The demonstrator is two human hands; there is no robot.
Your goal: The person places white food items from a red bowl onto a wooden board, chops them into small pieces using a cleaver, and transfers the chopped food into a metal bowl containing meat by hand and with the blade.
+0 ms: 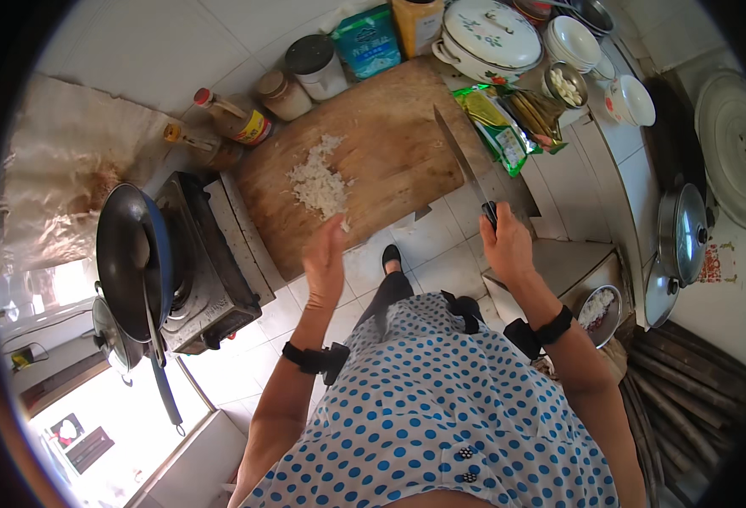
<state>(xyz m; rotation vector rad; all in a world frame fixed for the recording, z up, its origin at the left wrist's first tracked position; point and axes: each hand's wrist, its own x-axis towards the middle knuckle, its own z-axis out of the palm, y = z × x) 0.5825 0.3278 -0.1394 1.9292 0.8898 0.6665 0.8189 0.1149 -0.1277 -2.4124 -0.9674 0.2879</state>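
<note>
My right hand [507, 245] grips a long kitchen knife [458, 152] by its black handle, with the blade pointing away over the right part of a wooden cutting board [390, 110]. My left hand [324, 261] is raised at the board's front edge, its fingers stretched out and nothing visible in them. Just beyond those fingers lies a loose heap of finely chopped white pieces [318, 179], spread over the left half of the board. What kind of food they are I cannot tell.
At left, a wok [127, 262] with a ladle rests by the gas stove [208, 271]. Bottles and jars [315, 68] line the board's far edge. Right of it are green packets [496, 127], a lidded enamel pot [491, 38] and bowls [629, 100]. A metal bowl [600, 315] sits lower right.
</note>
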